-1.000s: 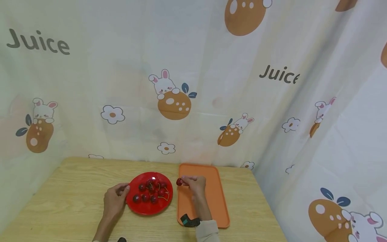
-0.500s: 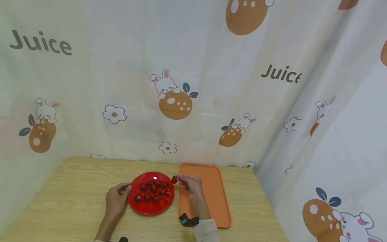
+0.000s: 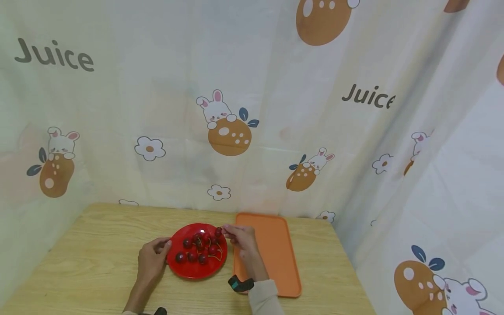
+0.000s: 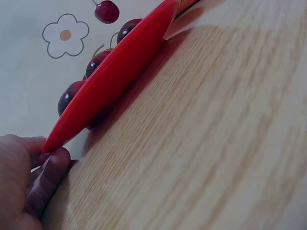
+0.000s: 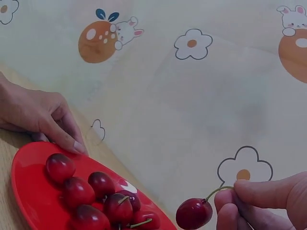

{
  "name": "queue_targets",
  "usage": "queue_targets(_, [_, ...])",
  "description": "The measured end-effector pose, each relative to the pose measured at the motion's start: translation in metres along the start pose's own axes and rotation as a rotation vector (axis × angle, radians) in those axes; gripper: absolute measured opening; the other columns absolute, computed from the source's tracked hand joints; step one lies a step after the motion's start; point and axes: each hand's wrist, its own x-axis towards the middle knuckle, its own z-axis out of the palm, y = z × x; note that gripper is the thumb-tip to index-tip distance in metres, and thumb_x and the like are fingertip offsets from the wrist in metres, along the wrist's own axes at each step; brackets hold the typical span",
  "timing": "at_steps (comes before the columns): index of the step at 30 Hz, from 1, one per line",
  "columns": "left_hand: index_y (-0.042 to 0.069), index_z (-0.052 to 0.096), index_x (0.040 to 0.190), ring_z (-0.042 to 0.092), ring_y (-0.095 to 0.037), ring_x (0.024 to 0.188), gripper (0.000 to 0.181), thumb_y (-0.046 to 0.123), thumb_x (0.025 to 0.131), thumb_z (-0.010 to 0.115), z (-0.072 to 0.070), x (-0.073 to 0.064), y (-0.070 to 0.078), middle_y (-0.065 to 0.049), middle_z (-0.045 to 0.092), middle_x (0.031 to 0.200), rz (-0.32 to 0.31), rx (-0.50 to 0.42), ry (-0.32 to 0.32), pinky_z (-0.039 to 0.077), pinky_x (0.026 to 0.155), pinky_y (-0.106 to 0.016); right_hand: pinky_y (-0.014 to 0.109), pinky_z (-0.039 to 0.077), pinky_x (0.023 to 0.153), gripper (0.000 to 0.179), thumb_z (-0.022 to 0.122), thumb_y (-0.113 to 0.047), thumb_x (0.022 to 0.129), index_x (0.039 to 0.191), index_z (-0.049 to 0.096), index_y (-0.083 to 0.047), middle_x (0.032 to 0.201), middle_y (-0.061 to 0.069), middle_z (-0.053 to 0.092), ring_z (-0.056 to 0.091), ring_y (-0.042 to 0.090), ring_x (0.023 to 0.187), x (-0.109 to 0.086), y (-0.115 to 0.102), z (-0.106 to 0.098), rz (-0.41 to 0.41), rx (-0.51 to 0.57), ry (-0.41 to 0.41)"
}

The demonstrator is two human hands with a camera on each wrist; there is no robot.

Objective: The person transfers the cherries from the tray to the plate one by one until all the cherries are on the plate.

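Observation:
A red plate [image 3: 185,272] with several dark red cherries [image 3: 192,256] on it stands on the wooden table. My left hand [image 3: 152,259] pinches the plate's left rim between thumb and fingers; the left wrist view shows the fingertips at the rim [image 4: 53,142]. At the plate's far right rim, my right hand [image 3: 243,241] holds one cherry [image 5: 194,213] by its green stem, between thumb and forefinger. That cherry hangs above the plate in the left wrist view, apart from the others.
An orange tray [image 3: 275,249] lies right of the plate, partly under the right forearm in the head view. The light wood table [image 3: 98,249] ends at a printed curtain [image 3: 177,109] behind and at both sides.
My right hand has moved left from over the orange tray, bringing the cherry to the plate's far right edge. The left hand keeps its hold on the rim.

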Motion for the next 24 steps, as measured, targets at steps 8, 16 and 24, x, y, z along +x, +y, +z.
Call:
queue_targets(8, [-0.001,0.077,0.128,0.068,-0.008,0.072,0.026,0.014,0.109,0.068,0.000,-0.001,0.003,-0.020,0.079,0.107,-0.035,-0.011,-0.009,0.058,0.059,-0.024,0.017,0.048,0.063,0.025,0.082,-0.012,0.098,0.111,0.082,0.008,0.085,0.005,0.084,0.071,0.003,0.066,0.005,-0.004,0.011,-0.008,-0.044,-0.074])
queue_targets(16, [-0.001,0.075,0.130,0.068,-0.012,0.076,0.027,0.013,0.109,0.067,-0.001,0.000,0.002,-0.019,0.078,0.110,-0.067,-0.005,-0.017,0.059,0.060,-0.024,0.026,0.066,0.078,0.016,0.080,-0.005,0.099,0.108,0.083,0.007,0.088,0.010,0.084,0.076,0.008,0.071,0.011,-0.006,0.029,-0.037,-0.037,-0.130])
queue_targets(24, [-0.002,0.075,0.129,0.067,-0.011,0.074,0.026,0.012,0.108,0.067,0.001,0.003,0.000,-0.018,0.078,0.108,-0.062,-0.021,-0.017,0.059,0.058,-0.024,0.027,0.066,0.079,0.017,0.083,-0.010,0.097,0.106,0.085,0.004,0.087,0.007,0.084,0.074,0.007,0.071,0.017,-0.002,0.050,-0.041,-0.121,-0.131])
